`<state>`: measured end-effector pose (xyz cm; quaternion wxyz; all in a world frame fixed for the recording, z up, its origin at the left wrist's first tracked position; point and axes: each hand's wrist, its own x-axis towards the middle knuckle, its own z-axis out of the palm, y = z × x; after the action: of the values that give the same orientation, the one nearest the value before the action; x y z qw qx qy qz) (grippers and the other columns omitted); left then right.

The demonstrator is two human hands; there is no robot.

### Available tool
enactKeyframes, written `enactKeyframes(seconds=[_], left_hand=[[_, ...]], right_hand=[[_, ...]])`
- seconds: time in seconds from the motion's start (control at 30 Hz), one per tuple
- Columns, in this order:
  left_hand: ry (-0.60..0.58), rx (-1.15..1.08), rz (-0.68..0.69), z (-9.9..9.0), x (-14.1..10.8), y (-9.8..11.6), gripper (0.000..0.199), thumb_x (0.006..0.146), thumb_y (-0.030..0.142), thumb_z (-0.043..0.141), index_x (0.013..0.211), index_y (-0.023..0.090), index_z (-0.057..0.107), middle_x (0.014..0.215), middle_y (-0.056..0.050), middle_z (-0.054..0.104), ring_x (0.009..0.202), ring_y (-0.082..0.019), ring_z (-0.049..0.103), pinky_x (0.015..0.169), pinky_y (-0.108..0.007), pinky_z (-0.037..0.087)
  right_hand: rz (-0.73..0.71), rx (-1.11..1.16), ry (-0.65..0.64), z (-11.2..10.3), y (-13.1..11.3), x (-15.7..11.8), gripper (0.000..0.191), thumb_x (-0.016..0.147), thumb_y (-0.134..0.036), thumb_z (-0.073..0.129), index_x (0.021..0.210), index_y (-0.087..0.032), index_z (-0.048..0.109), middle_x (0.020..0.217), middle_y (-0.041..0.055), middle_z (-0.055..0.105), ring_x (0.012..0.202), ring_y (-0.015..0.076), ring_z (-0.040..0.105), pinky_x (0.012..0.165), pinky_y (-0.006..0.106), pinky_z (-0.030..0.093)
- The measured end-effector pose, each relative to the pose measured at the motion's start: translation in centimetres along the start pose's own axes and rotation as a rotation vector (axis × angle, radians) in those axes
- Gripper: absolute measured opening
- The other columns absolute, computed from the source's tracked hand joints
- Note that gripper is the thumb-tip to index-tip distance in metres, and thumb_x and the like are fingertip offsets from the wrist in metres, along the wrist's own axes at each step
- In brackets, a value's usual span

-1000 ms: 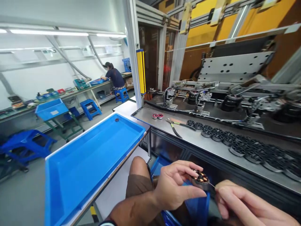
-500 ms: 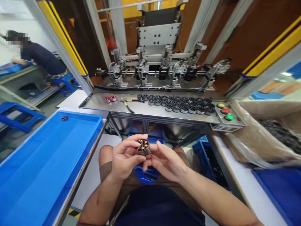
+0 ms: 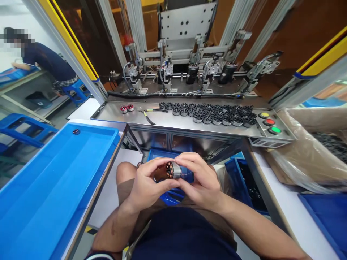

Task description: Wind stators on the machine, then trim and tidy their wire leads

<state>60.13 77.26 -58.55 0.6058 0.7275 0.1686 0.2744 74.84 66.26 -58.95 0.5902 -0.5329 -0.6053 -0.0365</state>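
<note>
Between my two hands, above my lap, is a motor stator [image 3: 175,170] with copper windings on its left-facing end and a silvery outer ring. It lies tilted on its side. My left hand [image 3: 149,184] grips it with thumb and fingertips from the left. From the right, my right hand [image 3: 202,180] pinches the ring too, thumb below and fingers above. A thin wire trails from the stator's right side. Beyond the hands, a steel ledge [image 3: 168,124] carries wire cutters [image 3: 148,113], two red-topped stators [image 3: 127,108] and rows of black stators [image 3: 211,112].
A long blue tray [image 3: 54,173] on the left holds one small stator [image 3: 76,132]. Yellow, red and green buttons [image 3: 269,122] sit at the ledge's right end, near a plastic-lined box [image 3: 298,155]. Behind stands a machine with clamps [image 3: 166,74]. A person [image 3: 46,61] bends over a far bench.
The stator has turned from upright onto its side, its windings now facing left. My right hand has closed onto it, and the view has shifted slightly.
</note>
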Motion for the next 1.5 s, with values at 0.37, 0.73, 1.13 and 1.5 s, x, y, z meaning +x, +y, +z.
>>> enactKeyframes(seconds=[0.37,0.73,1.13,1.5], left_hand=[[0.142,0.263,0.209,0.2,0.0,0.7,0.037,0.076,0.023,0.081,0.111,0.024,0.073,0.099,-0.005,0.075,0.09,-0.018,0.066,0.082,-0.029,0.055],[0.004,-0.345,-0.013,0.9,0.2,-0.2,0.04,0.074,0.018,0.083,0.112,0.021,0.069,0.114,-0.01,0.076,0.092,-0.017,0.074,0.074,-0.023,0.06],[0.069,0.563,0.621,0.0,0.4,0.9,0.042,0.077,0.007,0.076,0.116,0.016,0.066,0.112,-0.013,0.076,0.106,-0.021,0.073,0.095,-0.028,0.059],[-0.098,0.386,0.538,-1.3,-0.4,1.4,0.037,0.078,0.011,0.077,0.113,0.016,0.067,0.111,-0.01,0.076,0.107,-0.018,0.072,0.097,-0.027,0.058]], right_hand=[[0.08,0.183,0.033,-0.8,-0.6,0.8,0.017,0.083,-0.005,0.069,0.09,-0.021,0.072,0.076,0.0029,0.066,0.072,0.0154,0.063,0.062,0.029,0.054],[0.152,0.2,-0.013,-1.7,-1.3,1.8,0.014,0.084,-0.007,0.069,0.075,-0.019,0.068,0.066,0.0006,0.066,0.061,0.0129,0.063,0.056,0.024,0.051],[0.249,0.123,-0.373,-4.2,-1.3,3.0,0.022,0.091,-0.038,0.068,0.081,-0.018,0.066,0.078,0.0038,0.065,0.074,0.0154,0.059,0.068,0.028,0.048],[-0.066,-0.235,-0.618,-6.8,0.7,5.4,0.02,0.1,-0.022,0.053,0.082,-0.018,0.063,0.081,0.0063,0.065,0.076,0.0174,0.058,0.071,0.032,0.046]])
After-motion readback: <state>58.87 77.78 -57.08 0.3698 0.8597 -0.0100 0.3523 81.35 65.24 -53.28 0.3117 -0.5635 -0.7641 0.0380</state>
